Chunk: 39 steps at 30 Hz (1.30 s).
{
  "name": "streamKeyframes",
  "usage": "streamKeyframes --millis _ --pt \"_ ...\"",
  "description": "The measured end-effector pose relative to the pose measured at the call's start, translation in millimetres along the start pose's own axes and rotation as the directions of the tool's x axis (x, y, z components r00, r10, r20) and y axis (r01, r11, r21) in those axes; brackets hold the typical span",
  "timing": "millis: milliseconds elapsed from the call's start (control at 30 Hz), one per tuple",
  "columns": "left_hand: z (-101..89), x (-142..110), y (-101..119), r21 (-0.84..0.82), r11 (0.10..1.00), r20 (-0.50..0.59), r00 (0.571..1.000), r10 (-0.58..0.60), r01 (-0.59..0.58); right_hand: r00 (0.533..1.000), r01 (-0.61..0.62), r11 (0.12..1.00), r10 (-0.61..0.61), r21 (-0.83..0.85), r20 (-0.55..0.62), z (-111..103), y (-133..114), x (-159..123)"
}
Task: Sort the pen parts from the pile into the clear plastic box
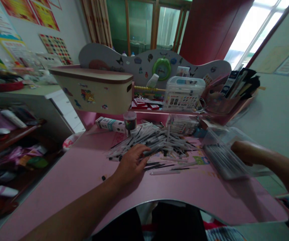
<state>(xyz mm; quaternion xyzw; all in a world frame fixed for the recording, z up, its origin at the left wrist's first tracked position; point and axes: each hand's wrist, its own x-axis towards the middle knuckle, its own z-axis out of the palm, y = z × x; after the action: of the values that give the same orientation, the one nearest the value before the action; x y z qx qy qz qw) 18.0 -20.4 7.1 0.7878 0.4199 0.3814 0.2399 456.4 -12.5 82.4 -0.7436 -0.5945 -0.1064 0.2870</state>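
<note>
A heap of several pens [157,140] lies in the middle of the pink desk [84,174]. My left hand [131,162] rests on the near left edge of the heap, fingers curled onto a few pens. My right hand [245,152] grips a clear plastic box [224,157] at the desk's right side. The box is tilted and has pens lying inside. A few loose pens [167,167] lie on the desk between my hands.
A cream storage box [94,88] stands at the back left. A clear lidded container [183,93] and a small round jar [129,122] sit behind the heap. A holder with books [237,87] is at the back right. Cluttered shelves [11,140] stand left.
</note>
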Motion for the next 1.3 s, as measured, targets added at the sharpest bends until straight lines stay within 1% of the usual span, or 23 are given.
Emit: streamKeyframes --millis 33,67,133,167,200,233,267,300,367,400,433,500,567,633,700,767,900,967,1067,1133,1200,1267,1300 --pt "0.2 0 0 -0.003 1.000 -0.002 1.000 -0.004 0.004 0.995 0.007 1.000 -0.006 -0.010 0.103 -7 -3 3" --pt "0.5 0 0 -0.006 1.000 -0.001 1.000 -0.006 0.006 0.976 0.025 0.999 -0.016 -0.039 0.216 -15 -8 6" --pt "1.2 0 1 -0.011 1.000 0.001 1.000 -0.012 0.012 0.908 0.113 0.985 -0.051 -0.127 0.416 -33 -23 8" --pt "1.5 -1 1 -0.013 1.000 0.000 1.000 -0.018 0.018 0.907 0.170 0.967 -0.079 -0.188 0.413 -41 -35 6" --pt "1.7 -1 2 -0.014 1.000 0.000 1.000 -0.023 0.023 0.917 0.226 0.951 -0.133 -0.213 0.377 -48 -48 2" --pt "1.7 -1 2 -0.014 0.999 -0.002 1.000 -0.030 0.030 0.915 0.278 0.941 -0.199 -0.192 0.351 -51 -62 -4" --pt "1.6 -1 2 -0.014 0.999 -0.004 0.999 -0.036 0.036 0.886 0.343 0.931 -0.275 -0.128 0.372 -51 -76 -12" --pt "1.2 -1 2 -0.013 0.999 -0.002 0.999 -0.039 0.039 0.835 0.406 0.913 -0.351 -0.044 0.424 -47 -90 -21" --pt "0.1 0 2 -0.013 0.999 0.004 0.999 -0.035 0.035 0.663 0.511 0.855 -0.459 0.090 0.591 -29 -115 -40" --pt "-0.4 0 2 -0.014 0.999 0.009 0.999 -0.031 0.031 0.591 0.542 0.833 -0.473 0.113 0.653 -15 -124 -48" --pt "-0.9 0 2 -0.014 0.999 0.011 0.999 -0.030 0.030 0.554 0.551 0.831 -0.438 0.083 0.708 -1 -131 -56" --pt "-1.3 0 1 -0.012 0.999 0.012 0.999 -0.033 0.033 0.557 0.570 0.821 -0.369 -0.019 0.744 27 -138 -66" --pt "-1.0 0 1 -0.012 0.999 0.011 0.999 -0.035 0.035 0.567 0.593 0.802 -0.358 -0.067 0.742 48 -139 -70" --pt "-0.3 -1 1 -0.009 0.999 0.011 0.999 -0.038 0.038 0.576 0.599 0.797 -0.360 -0.079 0.734 62 -138 -72" --pt "0.4 -1 1 -0.003 0.999 0.016 0.999 -0.043 0.043 0.591 0.587 0.805 -0.355 -0.084 0.725 68 -137 -72" --pt "0.7 -1 0 0.004 0.999 0.022 0.999 -0.047 0.047 0.606 0.572 0.815 -0.340 -0.096 0.719 71 -137 -73" --pt "0.0 -1 0 0.027 0.999 0.025 0.999 -0.023 0.022 0.614 0.565 0.816 -0.321 -0.118 0.721 68 -142 -72" --pt "-0.4 -1 -1 0.057 0.998 0.019 0.999 0.034 -0.035 0.620 0.572 0.817 -0.368 -0.077 0.693 61 -148 -70" --pt "-0.5 -3 -2 0.135 0.970 -0.001 0.979 0.205 -0.203 0.621 0.556 0.830 -0.446 0.039 0.644 47 -163 -70" --pt "0.5 -4 -2 0.205 0.925 0.005 0.946 0.325 -0.319 0.591 0.534 0.832 -0.495 0.151 0.637 42 -175 -72" --pt "2.7 -5 -3 0.260 0.884 0.048 0.920 0.390 -0.388 0.543 0.515 0.805 -0.571 0.294 0.615 42 -185 -77" --pt "5.6 -6 -4 0.280 0.880 0.112 0.924 0.366 -0.383 0.510 0.491 0.760 -0.647 0.426 0.566 47 -190 -82" --pt "6.9 -7 -5 0.275 0.894 0.145 0.934 0.326 -0.354 0.510 0.476 0.740 -0.672 0.474 0.537 49 -190 -83"
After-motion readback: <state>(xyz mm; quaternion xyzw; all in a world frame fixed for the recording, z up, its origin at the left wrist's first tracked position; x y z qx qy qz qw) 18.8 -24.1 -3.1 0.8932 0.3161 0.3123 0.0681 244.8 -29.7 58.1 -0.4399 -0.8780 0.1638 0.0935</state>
